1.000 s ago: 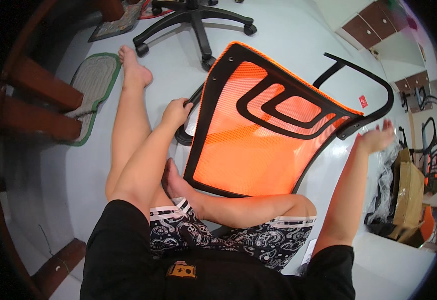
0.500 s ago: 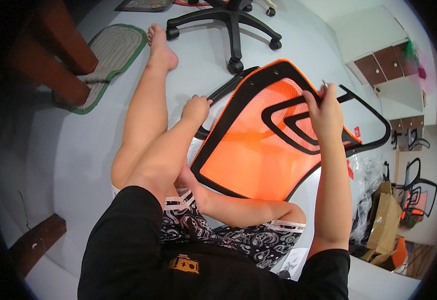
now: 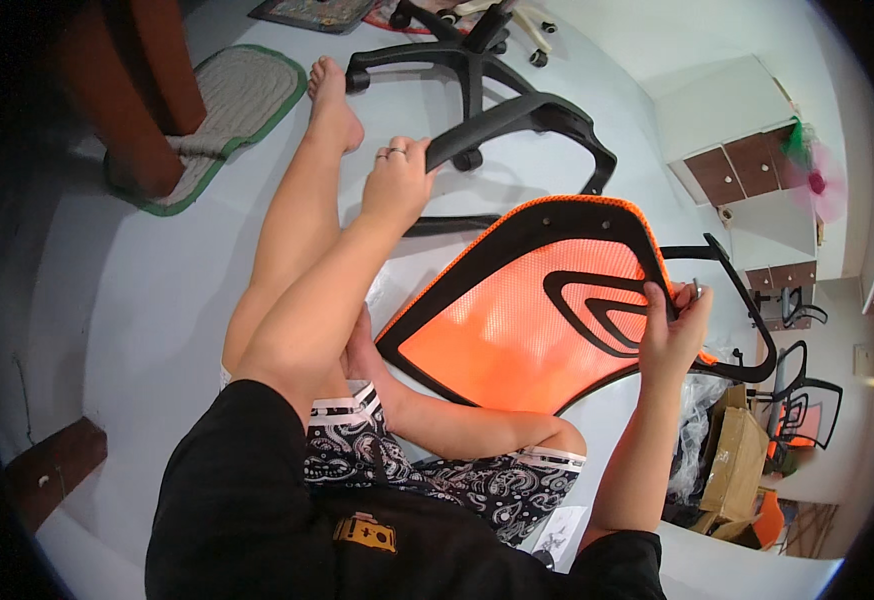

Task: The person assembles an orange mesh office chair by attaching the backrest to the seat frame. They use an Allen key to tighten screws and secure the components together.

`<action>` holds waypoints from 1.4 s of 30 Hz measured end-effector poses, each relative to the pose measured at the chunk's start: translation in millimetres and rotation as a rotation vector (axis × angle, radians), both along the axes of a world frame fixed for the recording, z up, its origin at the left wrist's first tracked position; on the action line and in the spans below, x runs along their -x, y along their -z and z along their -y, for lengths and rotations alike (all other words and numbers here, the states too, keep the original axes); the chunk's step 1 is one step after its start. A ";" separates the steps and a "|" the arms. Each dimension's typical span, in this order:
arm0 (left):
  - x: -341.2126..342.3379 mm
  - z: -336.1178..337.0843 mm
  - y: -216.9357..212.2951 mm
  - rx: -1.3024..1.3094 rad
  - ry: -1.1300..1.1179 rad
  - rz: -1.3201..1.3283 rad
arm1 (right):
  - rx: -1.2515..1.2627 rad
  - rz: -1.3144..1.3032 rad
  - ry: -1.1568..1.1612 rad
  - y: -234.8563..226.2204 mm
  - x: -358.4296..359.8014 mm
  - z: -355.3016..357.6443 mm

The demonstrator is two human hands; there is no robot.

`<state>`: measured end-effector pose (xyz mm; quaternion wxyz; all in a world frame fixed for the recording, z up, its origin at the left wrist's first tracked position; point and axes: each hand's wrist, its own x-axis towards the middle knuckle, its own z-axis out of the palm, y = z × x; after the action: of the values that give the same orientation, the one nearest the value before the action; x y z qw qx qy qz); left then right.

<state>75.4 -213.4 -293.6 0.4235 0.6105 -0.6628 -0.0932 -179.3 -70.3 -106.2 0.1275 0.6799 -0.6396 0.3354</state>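
My left hand (image 3: 397, 185), a ring on one finger, is closed round the end of a curved black armrest (image 3: 509, 118), which is raised off the floor beyond my shin. In front of my folded leg leans a chair backrest (image 3: 497, 330) of orange mesh in a black frame. My right hand (image 3: 673, 335) grips its right edge, thumb on the near face and fingers behind. A small silver object (image 3: 697, 288) shows at those fingers; its kind is unclear. Past that hand, another black armrest loop (image 3: 762, 325) stands out to the right.
A black five-legged wheeled chair base (image 3: 472, 65) stands on the floor ahead. At left, a grey mat with green edging (image 3: 242, 100) lies under brown wooden legs (image 3: 147, 150). Cardboard (image 3: 737, 450) and clear plastic wrap (image 3: 695, 410) lie at right, with white-and-brown cabinets (image 3: 712, 175) behind.
My left hand has lifted the armrest up and swung it to the right. My right hand has come down along the backrest, whose top now sits lower and farther right. The view has shifted slightly.
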 end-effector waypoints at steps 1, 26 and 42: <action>-4.7 -0.4 -8.9 0.040 0.010 -0.032 | 0.011 -0.035 0.018 -1.2 -2.8 -4.9; -33.8 -93.5 -87.9 0.587 0.286 -0.844 | 0.120 -0.124 0.044 -12.5 -25.6 -61.6; -53.6 -148.8 -110.6 0.009 0.904 -0.649 | 0.157 -0.162 -0.009 -18.7 -21.3 -60.6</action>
<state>128.9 -64.7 -183.1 0.5263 0.2036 -0.6946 -0.4462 -158.0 -9.7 -87.5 0.2298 0.6956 -0.5959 0.3290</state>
